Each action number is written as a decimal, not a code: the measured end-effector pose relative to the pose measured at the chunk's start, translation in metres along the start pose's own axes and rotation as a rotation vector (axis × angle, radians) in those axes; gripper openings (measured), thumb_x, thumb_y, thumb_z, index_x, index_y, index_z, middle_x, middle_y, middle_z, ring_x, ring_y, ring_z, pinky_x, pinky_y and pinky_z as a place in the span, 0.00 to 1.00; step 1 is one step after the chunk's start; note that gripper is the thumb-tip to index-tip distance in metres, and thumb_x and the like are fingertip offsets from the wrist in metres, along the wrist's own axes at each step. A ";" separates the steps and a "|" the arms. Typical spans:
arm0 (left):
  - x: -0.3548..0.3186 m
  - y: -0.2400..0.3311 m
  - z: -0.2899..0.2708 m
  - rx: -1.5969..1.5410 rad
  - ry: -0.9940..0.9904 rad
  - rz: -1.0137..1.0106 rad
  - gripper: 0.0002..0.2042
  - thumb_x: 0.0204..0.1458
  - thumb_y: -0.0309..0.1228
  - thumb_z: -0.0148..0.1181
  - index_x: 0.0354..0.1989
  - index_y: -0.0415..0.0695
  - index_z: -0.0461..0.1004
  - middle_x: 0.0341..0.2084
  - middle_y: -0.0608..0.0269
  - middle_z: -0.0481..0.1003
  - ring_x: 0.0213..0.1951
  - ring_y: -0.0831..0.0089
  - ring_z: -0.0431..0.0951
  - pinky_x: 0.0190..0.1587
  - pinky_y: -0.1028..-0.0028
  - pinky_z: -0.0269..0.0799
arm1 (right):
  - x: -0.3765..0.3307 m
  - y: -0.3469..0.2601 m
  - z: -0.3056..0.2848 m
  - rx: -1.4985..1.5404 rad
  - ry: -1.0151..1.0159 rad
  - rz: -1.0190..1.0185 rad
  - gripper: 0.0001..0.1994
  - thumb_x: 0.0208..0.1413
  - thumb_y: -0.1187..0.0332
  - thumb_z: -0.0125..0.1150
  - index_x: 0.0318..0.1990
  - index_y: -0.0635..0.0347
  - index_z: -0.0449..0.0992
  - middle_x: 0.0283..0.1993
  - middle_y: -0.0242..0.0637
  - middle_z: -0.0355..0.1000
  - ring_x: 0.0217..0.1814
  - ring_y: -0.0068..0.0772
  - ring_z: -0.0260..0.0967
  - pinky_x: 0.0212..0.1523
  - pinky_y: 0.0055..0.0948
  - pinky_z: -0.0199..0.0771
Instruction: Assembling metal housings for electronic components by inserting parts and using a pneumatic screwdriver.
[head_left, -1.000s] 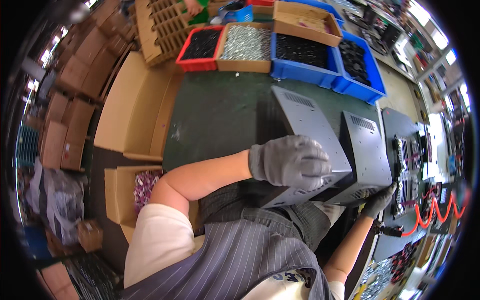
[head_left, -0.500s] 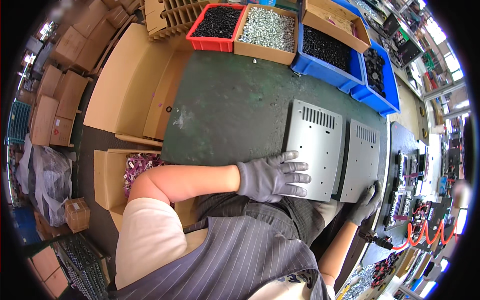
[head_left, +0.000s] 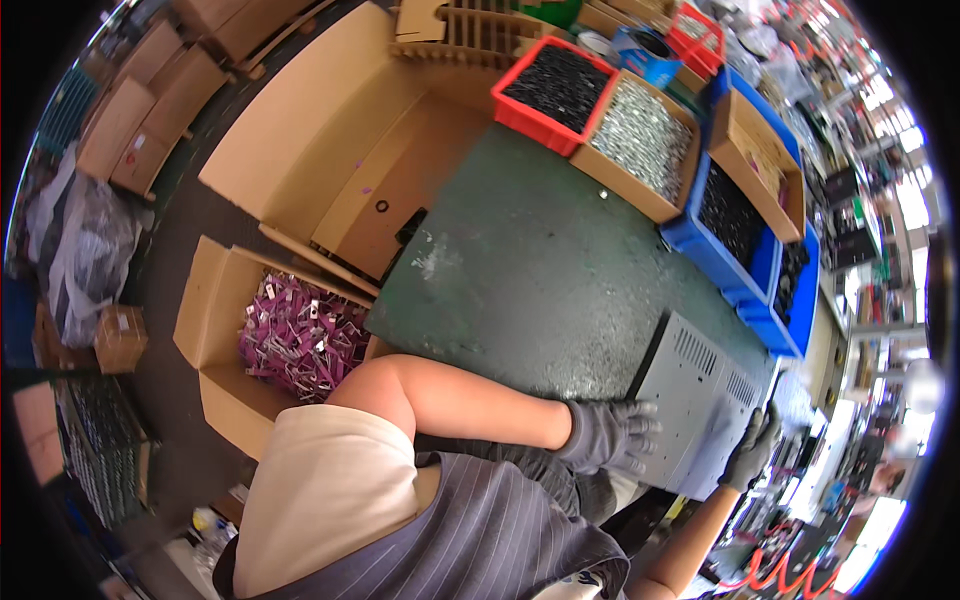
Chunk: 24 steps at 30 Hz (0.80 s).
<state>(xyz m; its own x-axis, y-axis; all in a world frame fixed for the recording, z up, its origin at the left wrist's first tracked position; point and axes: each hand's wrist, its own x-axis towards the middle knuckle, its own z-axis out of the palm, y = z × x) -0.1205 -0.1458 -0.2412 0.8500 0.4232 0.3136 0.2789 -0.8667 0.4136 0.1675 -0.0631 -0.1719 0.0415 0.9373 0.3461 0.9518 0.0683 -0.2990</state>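
Two grey sheet-metal panels (head_left: 686, 395) with rows of slots and small holes lie edge to edge at the right of the green tabletop (head_left: 520, 260). My left hand (head_left: 612, 436), in a grey glove, rests its spread fingers at the left panel's near-left edge. It is open and grips nothing. At the outer edge of the right panel (head_left: 722, 430) is my right hand (head_left: 752, 448), gloved too. Its fingers point up along that edge, somewhat apart, and the palm side is partly hidden.
Along the far side stand a red bin (head_left: 555, 95) of black parts, a carton (head_left: 645, 140) of silver hardware and blue bins (head_left: 730, 225) of black parts. A small carton (head_left: 757, 165) sits on the blue bins. Left are a large open carton (head_left: 300, 140) and a box of purple-and-silver parts (head_left: 300, 335).
The gap between the two panels has closed, with my hands at their outer sides. My view has turned, so the bench and bins appear rotated and shifted.
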 end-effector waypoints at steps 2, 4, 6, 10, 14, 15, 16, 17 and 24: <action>-0.001 -0.002 0.003 -0.002 -0.019 0.032 0.30 0.41 0.43 0.56 0.57 0.56 0.62 0.60 0.55 0.56 0.65 0.53 0.45 0.65 0.48 0.30 | 0.052 -0.034 0.013 0.049 0.024 -0.172 0.24 0.59 0.52 0.45 0.54 0.62 0.66 0.53 0.48 0.65 0.57 0.45 0.60 0.56 0.36 0.57; 0.001 -0.007 0.008 -0.054 0.004 0.074 0.30 0.40 0.44 0.56 0.57 0.55 0.62 0.60 0.56 0.57 0.65 0.52 0.45 0.65 0.47 0.28 | 0.105 -0.051 0.034 0.101 0.002 -0.202 0.24 0.60 0.53 0.45 0.53 0.63 0.66 0.52 0.48 0.66 0.57 0.44 0.60 0.57 0.34 0.56; 0.006 -0.007 0.008 -0.028 -0.033 0.095 0.29 0.42 0.45 0.54 0.57 0.56 0.63 0.59 0.55 0.57 0.65 0.52 0.45 0.65 0.46 0.28 | 0.157 -0.046 0.054 0.130 -0.132 -0.159 0.24 0.60 0.53 0.44 0.54 0.64 0.65 0.53 0.47 0.66 0.56 0.42 0.61 0.57 0.32 0.56; 0.010 -0.005 0.014 0.082 -0.025 0.103 0.27 0.44 0.47 0.49 0.56 0.56 0.64 0.59 0.56 0.59 0.64 0.52 0.50 0.64 0.45 0.33 | 0.248 0.042 0.110 0.541 -0.643 -0.003 0.24 0.57 0.62 0.42 0.60 0.63 0.59 0.56 0.43 0.64 0.58 0.36 0.61 0.58 0.29 0.57; 0.016 0.002 0.023 0.154 -0.077 0.048 0.19 0.53 0.45 0.43 0.53 0.60 0.68 0.61 0.60 0.56 0.65 0.51 0.48 0.64 0.46 0.35 | 0.245 0.039 0.110 0.579 -0.707 -0.162 0.25 0.55 0.64 0.46 0.60 0.62 0.58 0.56 0.42 0.64 0.57 0.35 0.61 0.58 0.29 0.58; 0.016 0.003 0.023 0.146 -0.069 0.037 0.19 0.53 0.45 0.43 0.53 0.60 0.68 0.61 0.60 0.56 0.65 0.51 0.48 0.64 0.46 0.35 | 0.243 0.036 0.111 0.587 -0.718 -0.192 0.25 0.55 0.65 0.47 0.60 0.62 0.58 0.56 0.42 0.63 0.57 0.34 0.61 0.58 0.29 0.58; 0.016 0.003 0.024 0.164 -0.093 0.029 0.18 0.54 0.44 0.41 0.52 0.60 0.68 0.61 0.61 0.56 0.65 0.51 0.47 0.63 0.45 0.34 | 0.243 0.033 0.114 0.596 -0.727 -0.218 0.26 0.54 0.65 0.48 0.60 0.62 0.57 0.56 0.42 0.63 0.57 0.34 0.61 0.58 0.28 0.59; 0.015 0.005 0.024 0.181 -0.118 0.024 0.18 0.55 0.43 0.39 0.52 0.60 0.68 0.61 0.61 0.56 0.65 0.52 0.47 0.63 0.44 0.34 | 0.244 0.030 0.118 0.606 -0.732 -0.239 0.26 0.53 0.65 0.50 0.60 0.62 0.57 0.56 0.41 0.63 0.56 0.34 0.61 0.57 0.28 0.59; 0.012 0.009 0.021 0.022 -0.027 -0.098 0.19 0.52 0.38 0.39 0.53 0.53 0.66 0.59 0.55 0.59 0.64 0.53 0.49 0.64 0.47 0.35 | 0.248 0.001 0.111 0.575 -0.468 -0.186 0.30 0.50 0.69 0.58 0.61 0.61 0.55 0.56 0.40 0.62 0.55 0.32 0.62 0.57 0.27 0.61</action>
<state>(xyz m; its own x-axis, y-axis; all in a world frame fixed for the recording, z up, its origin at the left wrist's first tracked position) -0.0986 -0.1534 -0.2514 0.8301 0.4988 0.2492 0.3704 -0.8274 0.4221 0.1448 0.2071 -0.1845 -0.3594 0.9312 0.0612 0.6169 0.2863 -0.7331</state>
